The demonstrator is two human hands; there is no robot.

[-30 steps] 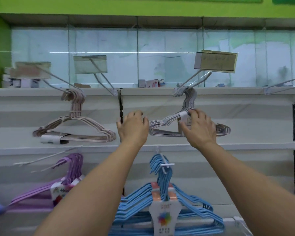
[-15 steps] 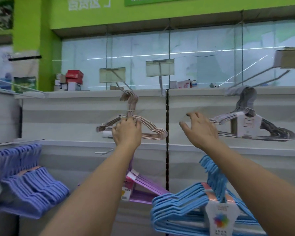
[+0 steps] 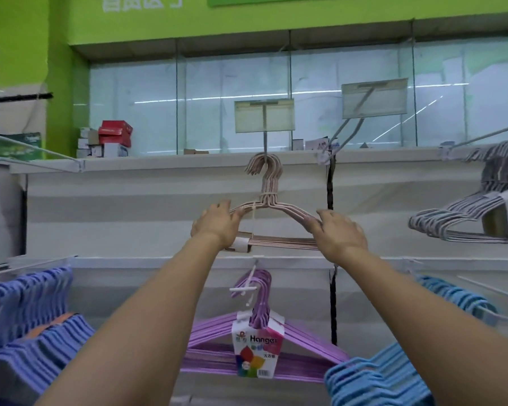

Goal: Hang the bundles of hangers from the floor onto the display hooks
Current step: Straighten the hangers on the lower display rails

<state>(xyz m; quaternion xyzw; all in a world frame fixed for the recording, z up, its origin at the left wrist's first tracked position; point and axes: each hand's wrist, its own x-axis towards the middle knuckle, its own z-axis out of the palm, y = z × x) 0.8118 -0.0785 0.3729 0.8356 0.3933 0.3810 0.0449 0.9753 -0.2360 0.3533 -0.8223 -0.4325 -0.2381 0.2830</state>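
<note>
the pink bundle of hangers [image 3: 269, 206] hangs by its hooks from a display hook [image 3: 265, 142] at the top edge of the white display wall [image 3: 129, 206], under a price tag holder [image 3: 264, 115]. both hands are raised to it. the left hand [image 3: 216, 227] lies on the bundle's left shoulder with its fingers [image 3: 228, 207] laid over the wires, and its palm covers the left end of the bottom bars beside a paper band [image 3: 242, 244]. the right hand [image 3: 338, 232] lies on the right shoulder, fingers [image 3: 316, 219] stretched along the sloping wires. both hands look fairly flat and spread, touching the bundle; whether either truly grips the wires cannot be told from behind.

to the right, along the same upper edge, a grey bundle of hangers [image 3: 475, 218] hangs from another hook. on the lower row a purple bundle of hangers [image 3: 261, 341] with a "hanger" label hangs straight below the pink one, between the two forearms. a light blue bundle [image 3: 373, 379] sits at the lower right corner and periwinkle bundles [image 3: 27, 323] at the lower left. a red box [image 3: 115, 136] stands on the ledge at the wall's top left.
</note>
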